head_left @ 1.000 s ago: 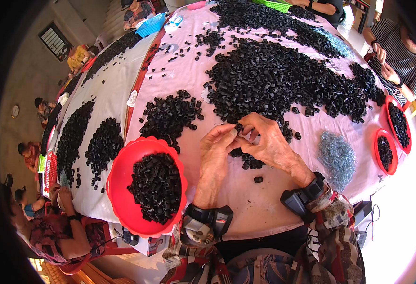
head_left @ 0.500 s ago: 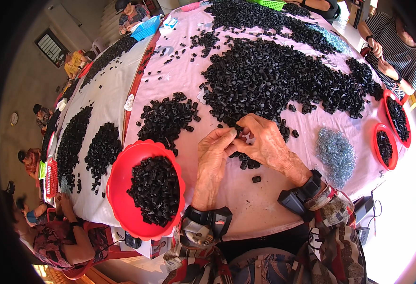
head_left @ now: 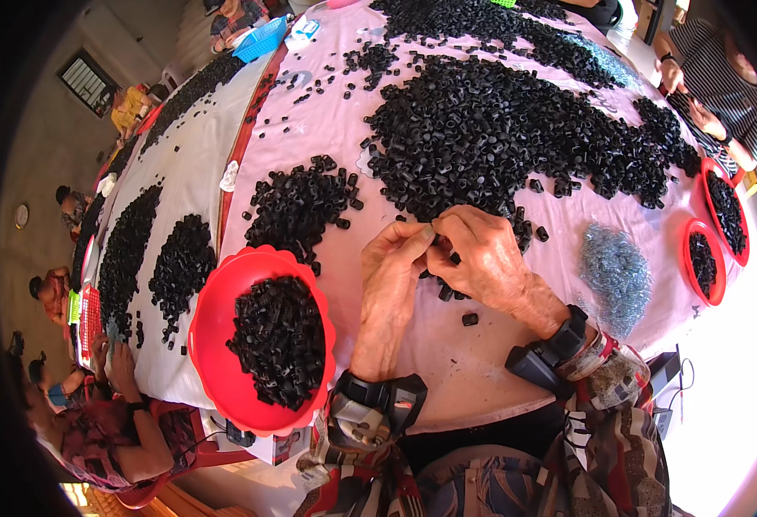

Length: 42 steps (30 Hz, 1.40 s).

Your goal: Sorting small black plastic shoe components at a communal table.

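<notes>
My left hand and my right hand meet over the near part of the pink cloth, fingertips pinched together on a small black plastic cap. The fingers cover most of it. Another black piece shows under my right hand's curled fingers. Just beyond my hands spreads a large heap of the same black caps. A smaller heap of black caps lies to the left. One loose cap rests on the cloth nearer to me, below my right hand.
A scalloped red bowl with black caps stands at my left. To the right lies a pile of clear bluish small pieces. Two red bowls sit at the right edge. Co-workers sit around the table; one in a striped top is at right.
The view has shifted slightly. My hands stay together at the same place, the right hand's fingers turned a little, with another black piece now showing beneath them.
</notes>
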{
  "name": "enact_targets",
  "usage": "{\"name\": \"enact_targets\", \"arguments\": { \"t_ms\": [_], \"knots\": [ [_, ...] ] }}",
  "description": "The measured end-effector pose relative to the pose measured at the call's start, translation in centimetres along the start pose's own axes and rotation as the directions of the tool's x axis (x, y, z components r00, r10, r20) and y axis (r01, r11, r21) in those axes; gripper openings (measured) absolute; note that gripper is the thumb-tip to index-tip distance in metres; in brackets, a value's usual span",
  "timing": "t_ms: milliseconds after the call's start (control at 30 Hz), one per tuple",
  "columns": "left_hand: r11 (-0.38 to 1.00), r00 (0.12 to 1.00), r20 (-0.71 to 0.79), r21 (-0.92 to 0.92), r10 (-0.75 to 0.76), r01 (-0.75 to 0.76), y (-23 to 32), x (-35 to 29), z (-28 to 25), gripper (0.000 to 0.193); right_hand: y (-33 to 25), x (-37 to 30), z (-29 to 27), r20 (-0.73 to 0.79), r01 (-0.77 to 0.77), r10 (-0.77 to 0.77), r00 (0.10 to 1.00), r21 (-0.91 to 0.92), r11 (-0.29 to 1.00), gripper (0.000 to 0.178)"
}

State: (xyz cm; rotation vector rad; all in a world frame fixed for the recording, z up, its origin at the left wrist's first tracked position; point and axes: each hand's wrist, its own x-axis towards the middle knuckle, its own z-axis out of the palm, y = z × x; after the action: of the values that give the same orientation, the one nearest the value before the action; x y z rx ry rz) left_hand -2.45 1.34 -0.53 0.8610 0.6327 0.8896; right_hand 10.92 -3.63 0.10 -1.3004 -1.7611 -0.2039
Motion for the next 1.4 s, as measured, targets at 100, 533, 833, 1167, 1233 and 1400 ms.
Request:
{"name": "enact_targets", "arguments": {
  "t_ms": [100, 533, 833, 1167, 1233, 1400],
  "knots": [
    [1.0, 1.0, 0.011, 0.022, 0.005, -0.005, 0.0, 0.1, 0.0, 0.006, -0.1, 0.1, -0.1, -0.021, -0.053, 0.054, 0.998, 0.03, 0.998, 0.018],
    [1.0, 1.0, -0.008, 0.01, 0.016, -0.016, -0.9, 0.8, -0.2, 0.01, 0.6, 0.2, -0.7, 0.073, -0.18, 0.174, 0.982, 0.075, 0.981, 0.019],
    [0.898, 0.917, -0.083, 0.256, 0.39, -0.358, 1.8, -0.7, 0.2, 0.014, -0.3, 1.0, -1.7, 0.163, -0.397, 0.363, 0.918, 0.321, 0.86, 0.026],
    [-0.053, 0.478, -0.023, 0.988, 0.878, 0.145, 9.6, -8.2, -2.5, 0.011, 1.6, 1.4, -2.7, 0.125, -0.368, 0.346, 0.93, 0.289, 0.884, 0.007],
    [-0.124, 0.475, 0.02, 0.974, 0.88, 0.188, 9.7, -8.2, -3.1, 0.01, 2.0, 1.5, -3.0, 0.131, -0.368, 0.344, 0.93, 0.288, 0.884, 0.006],
    [0.169, 0.642, -0.016, 0.97, 0.767, -0.177, 9.3, -7.5, 0.3, 0.008, 2.7, 1.3, -3.2, 0.195, -0.355, 0.321, 0.927, 0.173, 0.919, 0.006]
  ]
}}
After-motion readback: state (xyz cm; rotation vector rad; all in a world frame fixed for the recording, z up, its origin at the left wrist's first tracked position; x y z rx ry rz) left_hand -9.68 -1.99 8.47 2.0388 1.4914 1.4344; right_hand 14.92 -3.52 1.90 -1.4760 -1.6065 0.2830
